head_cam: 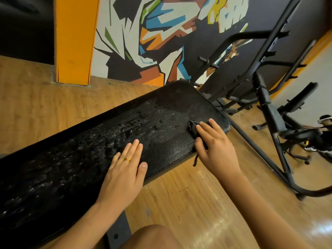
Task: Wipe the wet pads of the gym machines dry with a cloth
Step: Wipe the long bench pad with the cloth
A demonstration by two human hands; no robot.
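A long black bench pad (pixel 161 108) runs from lower left to upper right, with water drops over its middle and left part. My left hand (pixel 125 169) lies flat on the pad near its front edge, fingers straight, a gold ring on one finger. My right hand (pixel 215 146) presses a dark cloth (pixel 193 127) onto the pad's right end, with fingers spread over it. A strand of the cloth hangs down over the pad's front edge below that hand. The strip of pad between my hands looks dry and pebbled.
A black machine frame (pixel 265 97) with pegs and bars stands to the right of the bench. Wooden floor (pixel 188 203) surrounds the bench. An orange pillar (pixel 73 42) and a painted wall stand behind. A person (pixel 323 130) sits at the far right. My knee (pixel 152 236) is below.
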